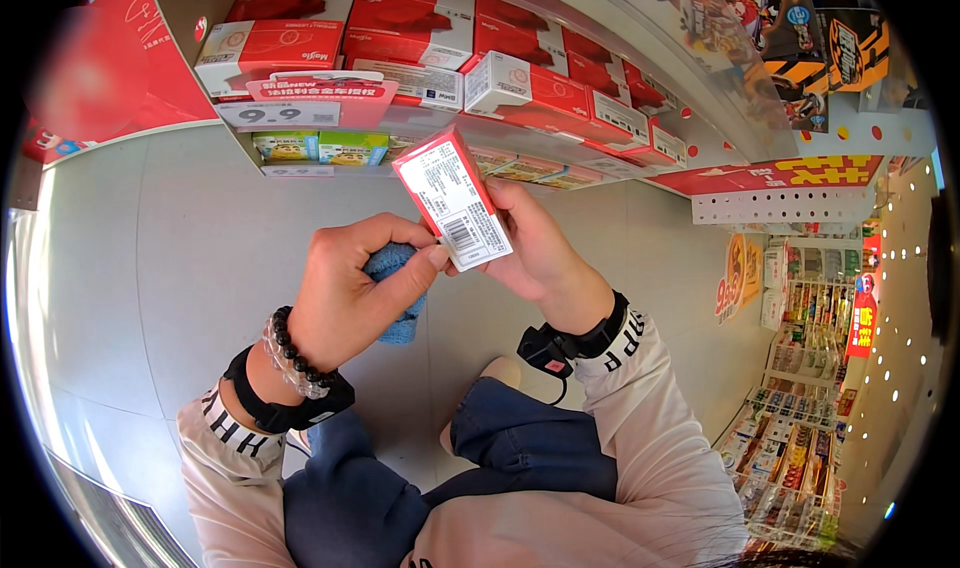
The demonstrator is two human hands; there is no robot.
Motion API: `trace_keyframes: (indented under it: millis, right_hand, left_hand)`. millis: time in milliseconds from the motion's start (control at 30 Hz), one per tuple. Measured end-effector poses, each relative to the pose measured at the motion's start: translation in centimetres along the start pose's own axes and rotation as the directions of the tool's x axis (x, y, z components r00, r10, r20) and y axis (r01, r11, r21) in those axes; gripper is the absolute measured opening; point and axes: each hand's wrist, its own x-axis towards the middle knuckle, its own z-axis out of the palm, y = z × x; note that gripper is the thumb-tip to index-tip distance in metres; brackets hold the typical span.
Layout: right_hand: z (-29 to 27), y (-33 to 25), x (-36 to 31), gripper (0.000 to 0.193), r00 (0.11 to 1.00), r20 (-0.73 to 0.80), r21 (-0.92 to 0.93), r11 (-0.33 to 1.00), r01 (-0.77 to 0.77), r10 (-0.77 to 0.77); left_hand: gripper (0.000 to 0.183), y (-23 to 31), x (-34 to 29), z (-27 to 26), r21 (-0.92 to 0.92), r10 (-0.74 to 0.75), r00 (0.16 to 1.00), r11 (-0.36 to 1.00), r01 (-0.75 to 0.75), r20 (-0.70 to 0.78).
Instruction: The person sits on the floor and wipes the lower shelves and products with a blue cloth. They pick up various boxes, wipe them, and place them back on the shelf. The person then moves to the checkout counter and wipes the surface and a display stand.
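Floor (200,258): grey, smooth, below the hands.

Shelf unit (183,18): ahead of the wearer, closely stocked. The upper shelf holds red-and-white cartons (290,43), side by side and partly stacked; those in clear view appear closed, contents hidden. A price card (290,116) hangs at the front edge. Two green cartons (353,149) lie on the level below, contents likewise unseen.

Left hand (345,288): the fingers are curled round the cloth; thumb and forefinger meet at the near left corner of the box and appear to pinch it. Right hand (540,248): the grip is closed along the right edge of the box; the fingers behind are hidden.

Box (455,203): red and white, held tilted between both hands, off the floor and in front of the shelf, printed face toward the wearer. It appears closed; contents cannot be determined.

Cloth (400,330): blue, bunched in the left hand, hanging below the fingers.

Assessment: the step in hand appears to be handling the box at its near corner, printed face exposed. Any next move would call for a secure right grip, with the cloth kept in the left.
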Motion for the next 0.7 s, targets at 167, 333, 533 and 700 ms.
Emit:
trace_keyframes:
  millis: [167,333,533,700]
  right_hand:
    - [-0.3,0.4,0.3,0.051,1.000,0.015,0.084,0.996,-0.010,0.009]
    - [-1.9,1.5,1.0,0.053,0.946,0.325,0.377,0.917,-0.130,0.001]
    - [-1.6,2.4,0.9,0.053,0.928,0.372,0.518,0.823,-0.233,0.028]
    - [-0.8,1.2,0.4,0.050,0.994,0.069,0.075,0.994,0.078,-0.083]
  left_hand:
    - [0.010,0.2,-0.1,-0.5,0.075,-0.033,0.999,0.997,0.032,0.020]
    - [0.018,0.1,0.0,0.5,0.004,0.099,0.988,0.995,-0.099,-0.117]
    - [0.023,-0.3,-0.1,0.1,0.037,0.122,0.986,0.992,-0.118,-0.115]
    - [0.034,-0.6,-0.2,-0.3,0.016,0.017,0.991,1.000,-0.015,-0.131]
